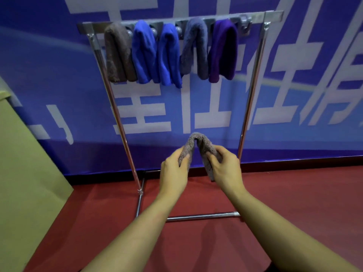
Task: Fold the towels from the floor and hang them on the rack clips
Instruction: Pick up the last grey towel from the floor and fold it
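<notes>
A folded grey towel (198, 144) is held up between both hands, bent into an arch with its fold on top. My left hand (173, 169) pinches its left end and my right hand (224, 167) grips its right end. Above stands the metal rack, whose clip bar (275, 15) runs across the top. Several towels hang from it: a brown one (117, 54), two blue ones (144, 54) (169, 55), a grey one (196, 48) and a purple one (224, 52). One bare clip (245, 23) shows at the bar's right end.
The rack's uprights (117, 114) (249, 107) and base bar (202, 216) stand on a red floor in front of a blue banner wall with white lettering. A large cardboard sheet (25, 163) leans at the left.
</notes>
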Tool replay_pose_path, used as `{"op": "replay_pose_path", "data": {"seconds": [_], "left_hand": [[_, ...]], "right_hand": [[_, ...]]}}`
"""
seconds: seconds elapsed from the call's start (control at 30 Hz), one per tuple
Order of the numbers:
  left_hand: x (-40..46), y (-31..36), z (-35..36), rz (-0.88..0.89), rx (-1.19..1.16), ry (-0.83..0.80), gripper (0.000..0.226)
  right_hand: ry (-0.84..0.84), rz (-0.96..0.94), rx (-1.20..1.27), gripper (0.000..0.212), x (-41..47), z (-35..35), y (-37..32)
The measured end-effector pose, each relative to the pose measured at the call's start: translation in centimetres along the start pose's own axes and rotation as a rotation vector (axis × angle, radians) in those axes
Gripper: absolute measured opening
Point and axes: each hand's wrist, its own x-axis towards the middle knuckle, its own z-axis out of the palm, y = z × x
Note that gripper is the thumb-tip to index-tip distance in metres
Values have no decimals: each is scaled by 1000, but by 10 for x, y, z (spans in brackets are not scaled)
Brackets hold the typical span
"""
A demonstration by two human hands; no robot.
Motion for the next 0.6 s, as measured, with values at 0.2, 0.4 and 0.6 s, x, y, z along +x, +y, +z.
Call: {"op": "replay_pose_path", "data": {"seconds": [0.2,0.4,0.6], "left_hand": [[40,77,18,110,-18,43,33],[75,140,38,195,-97,62,26],[113,201,63,245,-243,82,29]], "right_hand": [[94,-100,-15,14,51,-56,-41],[126,-222,-14,15,92,-115,-80],[208,-318,13,23,142,-149,-107]]}}
